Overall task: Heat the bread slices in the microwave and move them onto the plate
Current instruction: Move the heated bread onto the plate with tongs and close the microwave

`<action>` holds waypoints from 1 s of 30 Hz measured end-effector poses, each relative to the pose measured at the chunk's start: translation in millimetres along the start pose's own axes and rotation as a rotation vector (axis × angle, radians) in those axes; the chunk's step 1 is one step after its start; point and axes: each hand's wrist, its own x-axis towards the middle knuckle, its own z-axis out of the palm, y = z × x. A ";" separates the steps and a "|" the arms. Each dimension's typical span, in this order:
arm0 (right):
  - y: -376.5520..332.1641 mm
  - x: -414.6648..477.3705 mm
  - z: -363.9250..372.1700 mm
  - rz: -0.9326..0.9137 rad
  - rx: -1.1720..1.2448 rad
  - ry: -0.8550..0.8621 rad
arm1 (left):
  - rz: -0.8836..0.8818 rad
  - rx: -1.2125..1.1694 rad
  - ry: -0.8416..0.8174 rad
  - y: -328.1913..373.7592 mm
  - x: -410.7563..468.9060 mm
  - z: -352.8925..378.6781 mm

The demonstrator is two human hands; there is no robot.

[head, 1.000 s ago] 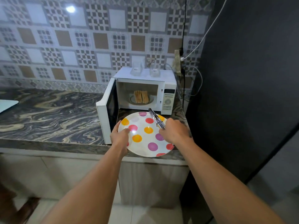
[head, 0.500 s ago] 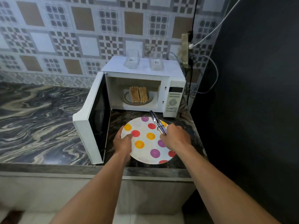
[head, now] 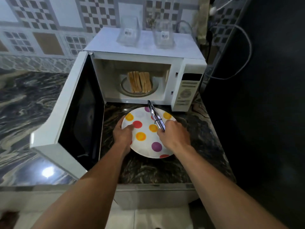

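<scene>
Marbled tabletop (head: 206, 139), bread slices (head: 139, 81) in open microwave (head: 188, 66)
Left hand (head: 123, 134) grips plate (head: 146, 147) rim; right hand (head: 175, 134) clasps tongs (head: 156, 115) above it

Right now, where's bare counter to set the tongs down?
Bare counter shows right of the plate toward the dark wall, and between plate and the counter's front edge. Crowded: between microwave door and plate, where the left hand grips.

Dark marbled counter (head: 165, 171); white microwave (head: 142, 45) at back; spotted plate (head: 145, 146) before it
</scene>
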 end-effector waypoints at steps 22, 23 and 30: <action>-27.0 26.3 48.2 -0.004 0.025 -0.064 | -0.019 0.101 0.012 -1.8 49.0 -45.3; -27.5 25.8 50.0 -0.004 0.027 -0.064 | -0.020 0.099 0.022 -2.7 49.6 -47.8; -26.9 23.9 58.0 -0.010 0.017 -0.059 | 0.022 0.116 0.054 -15.1 48.0 -41.5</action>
